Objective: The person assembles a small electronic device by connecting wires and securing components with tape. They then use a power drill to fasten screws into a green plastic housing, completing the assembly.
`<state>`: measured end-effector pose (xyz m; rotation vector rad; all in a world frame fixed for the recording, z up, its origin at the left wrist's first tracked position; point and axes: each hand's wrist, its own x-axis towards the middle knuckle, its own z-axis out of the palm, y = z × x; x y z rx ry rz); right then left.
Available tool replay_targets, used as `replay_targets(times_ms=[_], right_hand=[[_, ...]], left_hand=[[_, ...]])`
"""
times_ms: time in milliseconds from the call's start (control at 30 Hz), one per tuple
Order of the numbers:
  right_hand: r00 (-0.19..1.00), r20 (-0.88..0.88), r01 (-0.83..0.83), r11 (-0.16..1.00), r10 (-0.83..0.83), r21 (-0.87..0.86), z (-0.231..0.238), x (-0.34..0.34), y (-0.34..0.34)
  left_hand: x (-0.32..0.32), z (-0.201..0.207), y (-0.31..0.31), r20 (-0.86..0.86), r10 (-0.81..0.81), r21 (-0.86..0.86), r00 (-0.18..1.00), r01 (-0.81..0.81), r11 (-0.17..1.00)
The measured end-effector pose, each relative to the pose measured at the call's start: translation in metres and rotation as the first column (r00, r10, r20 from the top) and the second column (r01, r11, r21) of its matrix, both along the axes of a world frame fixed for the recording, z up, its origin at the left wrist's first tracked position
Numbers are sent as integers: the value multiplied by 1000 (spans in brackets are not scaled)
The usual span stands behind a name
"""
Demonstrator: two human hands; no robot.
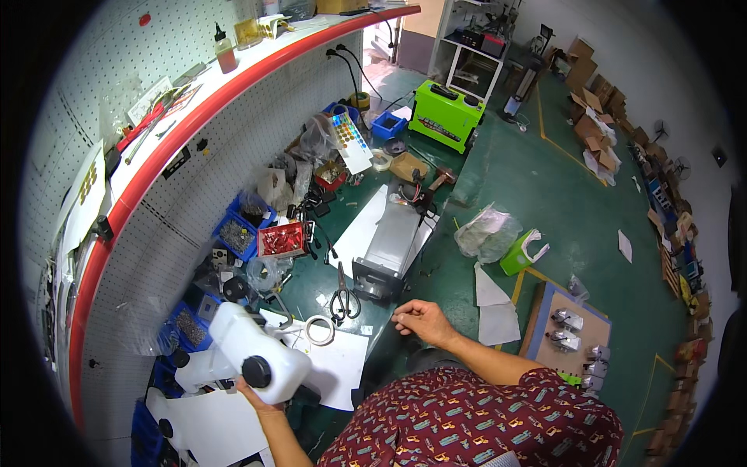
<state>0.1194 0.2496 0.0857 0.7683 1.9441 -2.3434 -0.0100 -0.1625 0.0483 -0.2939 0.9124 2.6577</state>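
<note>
At the lower left my left hand (261, 395) grips a white plastic tank (233, 335) from below, its black screw cap (256, 372) facing me. Part of the hand is hidden under the tank. My right hand (420, 321) hovers by the bench's front edge, thumb and fingers pinched together; whatever may be between them is too small to make out. Ahead of it lies a metal heater-like unit (393, 229) with a black end frame and wires at the far end. Black-handled scissors (344, 302) and a roll of tape (320, 330) lie between my hands.
More white tanks (196, 370) lie at the left. Blue bins and a red box (282, 240) of small parts line the pegboard, under a red-edged shelf (210, 97). A bright green case (447, 117) stands at the bench's far end. Right of me is a board (556, 311) with metal parts.
</note>
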Motion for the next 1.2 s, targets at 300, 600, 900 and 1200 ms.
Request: replay_targets(times_ms=[300, 600, 900, 1200], right_hand=[[984, -135, 104, 991, -115, -89, 26, -24, 51], [870, -480, -423, 672, 115, -607, 58, -63, 76], [882, -470, -368, 680, 39, -634, 71, -69, 143], [899, -409, -166, 741, -157, -651, 46, -88, 145]], left_hand=[[5, -71, 16, -23, -158, 246, 987, 159, 956], [7, 82, 190, -87, -412, 255, 907, 420, 871], [-13, 136, 304, 139, -487, -630, 862, 457, 628], [-11, 201, 341, -126, -723, -972, 680, 63, 228]])
